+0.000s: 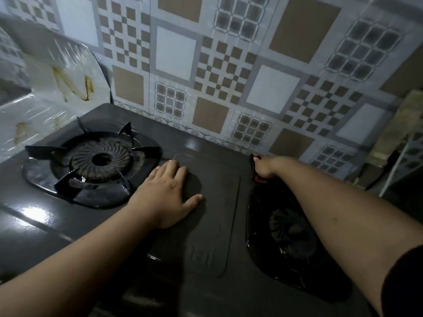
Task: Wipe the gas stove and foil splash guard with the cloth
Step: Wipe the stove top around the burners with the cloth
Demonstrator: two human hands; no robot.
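A dark grey two-burner gas stove (206,225) fills the middle of the view. My left hand (166,193) lies flat and open on the stove top between the burners, holding nothing. My right hand (265,167) is closed at the stove's far right edge, gripping a dark cloth with a red trim (257,178) that is mostly hidden under the hand. The left burner (100,160) carries its black pan support. The right burner (288,232) is partly covered by my right forearm. The foil splash guard (57,88) stands at the left, streaked with brown stains.
A patterned tile-look wall covering (229,65) rises right behind the stove. At the far right stand a white wire rack (398,161) and a pale cloth-like bundle (402,124). A dark cable (386,165) runs down beside the rack.
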